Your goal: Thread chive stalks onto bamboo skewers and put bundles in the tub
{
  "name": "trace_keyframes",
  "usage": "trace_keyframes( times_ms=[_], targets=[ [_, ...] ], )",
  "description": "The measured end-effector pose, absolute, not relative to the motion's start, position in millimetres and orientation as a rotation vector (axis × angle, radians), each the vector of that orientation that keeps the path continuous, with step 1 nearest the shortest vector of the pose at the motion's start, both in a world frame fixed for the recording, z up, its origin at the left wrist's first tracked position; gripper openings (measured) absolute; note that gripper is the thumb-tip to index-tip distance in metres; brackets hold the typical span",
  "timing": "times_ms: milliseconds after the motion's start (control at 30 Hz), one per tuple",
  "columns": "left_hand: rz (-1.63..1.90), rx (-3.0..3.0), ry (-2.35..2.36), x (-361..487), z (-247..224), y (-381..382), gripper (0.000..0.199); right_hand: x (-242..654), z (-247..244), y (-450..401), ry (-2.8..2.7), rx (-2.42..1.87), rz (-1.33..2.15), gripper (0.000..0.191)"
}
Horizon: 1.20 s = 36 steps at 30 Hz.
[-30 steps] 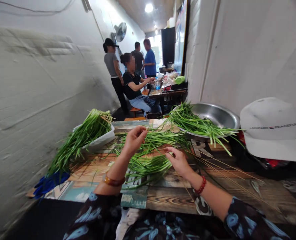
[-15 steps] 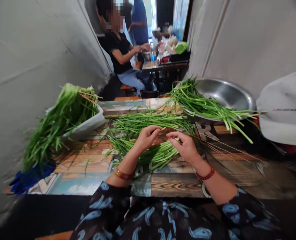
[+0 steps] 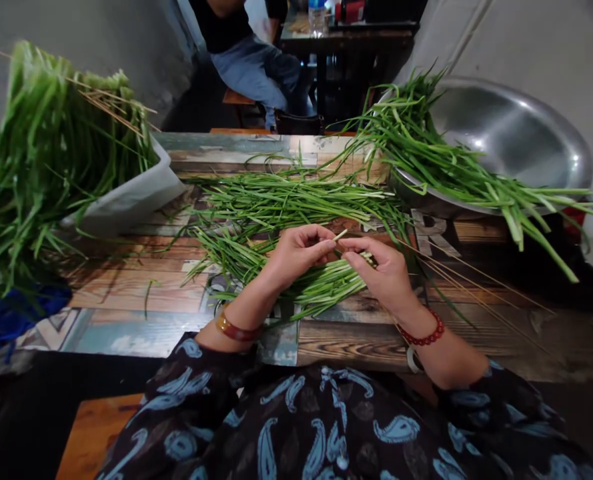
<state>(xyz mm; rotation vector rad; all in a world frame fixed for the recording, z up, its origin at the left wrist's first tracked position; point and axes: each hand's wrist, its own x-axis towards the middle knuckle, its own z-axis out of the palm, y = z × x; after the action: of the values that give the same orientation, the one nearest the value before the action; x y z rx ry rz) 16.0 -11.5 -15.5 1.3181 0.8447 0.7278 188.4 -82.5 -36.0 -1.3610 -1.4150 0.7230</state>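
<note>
My left hand is closed in a pinch on a garlic chive, whose pale cut end sticks out past the fingertips. Close beside it, my right hand has thumb and forefinger pressed together; what lies between them is too small to make out. Under both hands is a loose bundle of chives on the wood-patterned table. A second row of chives lies just beyond. Several thin wooden skewers rest on the table to the right of my right hand.
At left, a white tray is heaped with skewered chives; a blue glove-like thing lies below it. At right, a steel basin has chives hanging over its rim. Beyond the table sits a person.
The view has tilted down and come closer to the table. My fingertips are nearer each other, and more of the chive's pale end shows above my left hand.
</note>
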Motion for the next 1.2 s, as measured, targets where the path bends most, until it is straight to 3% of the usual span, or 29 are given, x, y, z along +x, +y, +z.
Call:
trace_keyframes(
  times_ms=[933, 1200],
  targets=[
    [0.78, 1.219, 0.819, 16.3, -16.4, -15.0, 0.026, 187.9, -35.0, -82.6, -1.487, -1.266, 0.625, 0.017],
    [0.829, 1.503, 0.882, 15.7, -13.9, -13.9, 0.021, 186.9, -36.7, -81.0, -1.473, -1.284, 0.613, 0.016]
  ],
)
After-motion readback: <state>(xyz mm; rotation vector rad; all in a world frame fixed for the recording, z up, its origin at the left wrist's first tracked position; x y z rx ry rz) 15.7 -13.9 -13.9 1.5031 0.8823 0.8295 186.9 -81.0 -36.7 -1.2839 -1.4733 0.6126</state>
